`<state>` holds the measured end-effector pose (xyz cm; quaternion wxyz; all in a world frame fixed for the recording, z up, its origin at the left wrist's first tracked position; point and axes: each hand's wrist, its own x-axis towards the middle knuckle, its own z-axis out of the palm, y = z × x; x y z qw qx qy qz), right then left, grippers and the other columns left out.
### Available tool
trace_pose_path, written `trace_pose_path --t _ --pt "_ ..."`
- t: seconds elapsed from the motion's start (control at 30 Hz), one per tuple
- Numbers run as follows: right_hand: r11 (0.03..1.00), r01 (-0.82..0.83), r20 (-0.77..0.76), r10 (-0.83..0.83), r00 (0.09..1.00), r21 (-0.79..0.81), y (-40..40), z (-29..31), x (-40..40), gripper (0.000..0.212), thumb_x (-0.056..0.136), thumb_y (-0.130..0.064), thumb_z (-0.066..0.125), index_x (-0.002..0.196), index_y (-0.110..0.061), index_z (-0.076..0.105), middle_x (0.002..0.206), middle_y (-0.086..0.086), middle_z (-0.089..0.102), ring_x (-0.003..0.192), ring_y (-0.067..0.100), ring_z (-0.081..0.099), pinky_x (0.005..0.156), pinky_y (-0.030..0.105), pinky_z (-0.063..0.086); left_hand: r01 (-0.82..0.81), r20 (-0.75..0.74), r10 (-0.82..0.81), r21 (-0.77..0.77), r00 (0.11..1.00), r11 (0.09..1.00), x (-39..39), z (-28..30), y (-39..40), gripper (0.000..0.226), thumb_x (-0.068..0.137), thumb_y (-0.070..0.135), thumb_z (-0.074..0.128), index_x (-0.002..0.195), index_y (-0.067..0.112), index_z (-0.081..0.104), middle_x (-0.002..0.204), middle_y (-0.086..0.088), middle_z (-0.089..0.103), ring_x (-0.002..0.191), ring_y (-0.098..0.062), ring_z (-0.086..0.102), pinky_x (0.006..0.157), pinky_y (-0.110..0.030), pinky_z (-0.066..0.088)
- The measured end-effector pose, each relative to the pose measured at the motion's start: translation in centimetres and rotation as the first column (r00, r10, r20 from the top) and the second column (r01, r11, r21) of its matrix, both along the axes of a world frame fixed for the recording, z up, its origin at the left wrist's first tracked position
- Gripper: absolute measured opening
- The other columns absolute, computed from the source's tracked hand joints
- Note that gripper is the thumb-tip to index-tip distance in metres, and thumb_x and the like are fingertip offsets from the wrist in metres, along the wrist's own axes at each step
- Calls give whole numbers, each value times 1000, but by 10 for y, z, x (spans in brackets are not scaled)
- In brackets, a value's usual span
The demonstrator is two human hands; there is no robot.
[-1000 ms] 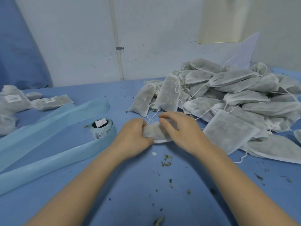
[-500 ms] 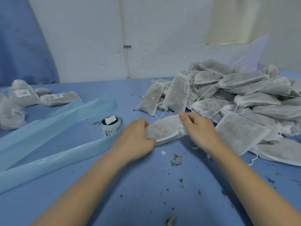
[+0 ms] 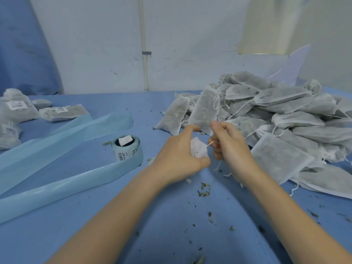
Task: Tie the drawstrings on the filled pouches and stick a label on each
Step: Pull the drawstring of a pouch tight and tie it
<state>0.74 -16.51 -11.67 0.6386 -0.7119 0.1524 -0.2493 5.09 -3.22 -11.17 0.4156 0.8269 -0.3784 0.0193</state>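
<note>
A blue table [image 3: 171, 235] fills the lower frame in front of you, running back to a pale wall [image 3: 190, 35] with a thin white pipe [image 3: 144, 69] up the middle. At the right of the frame a big heap of filled pouches [image 3: 282, 115] lies piled, loose white strings trailing among them, and two pouches lean up at its left edge. Across the left of the frame a long pale-blue backing strip [image 3: 62, 180] runs in two bands from the lower left toward the centre, ending at the label roll [image 3: 126, 150], which stands on the table left of your hands with printed labels on its side. In the upper left a smaller group of labelled pouches [image 3: 28, 111] lies well apart from the heap, each showing a white barcode sticker.

At the centre of the frame your left hand [image 3: 178, 158] grips the pouch [image 3: 199, 150] you are working on, fingers and thumb curled round its bunched white neck, so most of the pouch is hidden behind the hand. Your right hand [image 3: 230, 143] sits just beside it, fingers curled, pinching the drawstring [image 3: 210, 144], which runs taut from the pouch neck to your fingertips. Both hands are raised a little above the table, in front of the heap's left edge.

Dried herb crumbs [image 3: 203, 189] are scattered on the table below your hands
</note>
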Motion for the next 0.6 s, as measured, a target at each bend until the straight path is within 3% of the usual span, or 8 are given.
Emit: trace_pose_path --t 0.17,0.2,0.3,0.4,0.5,0.6 --pt "990 63 36 -60 998 -123 -4 -4 2 15 84 -39 68 92 -32 57 52 -10 55 44 0 45 54 21 36 12 8 -13 61 1000 998 -3 -4 3 8 76 45 62 83 45 59 67 14 55 59 8 50 51 -10 34" --pt "979 122 62 -114 992 -163 -6 -4 3 18 81 -39 71 90 -33 57 51 -8 53 44 3 44 52 20 38 27 2 -27 46 1000 999 -4 -3 3 6 78 48 60 74 43 59 63 12 56 55 5 51 49 -10 34" --pt "909 367 138 -345 928 -199 -17 1 3 23 76 -33 75 85 -31 55 46 -11 53 41 1 46 47 13 38 69 26 -69 21 997 997 -5 -3 8 30 89 42 53 59 38 55 45 17 49 46 2 46 47 -9 31" --pt "826 531 183 -502 846 -190 -31 5 1 25 76 -24 76 93 -21 57 60 -15 50 45 -13 48 46 6 36 59 46 -61 48 997 997 -1 -4 11 38 91 37 51 54 34 50 42 21 45 48 4 43 50 -10 31" --pt "804 552 191 -519 833 -221 -36 5 1 25 75 -24 76 91 -23 57 68 -17 52 49 -17 48 47 3 35 39 41 -41 48 998 998 2 -4 10 35 88 40 49 57 25 51 44 13 41 49 -3 39 50 -14 30" --pt "846 472 137 -451 882 -248 -40 5 1 16 75 -32 78 75 -27 63 61 -16 57 48 -6 51 57 14 40 28 13 -28 36 1000 999 2 -2 9 35 91 39 46 61 23 51 51 16 52 51 -1 44 53 -14 33"
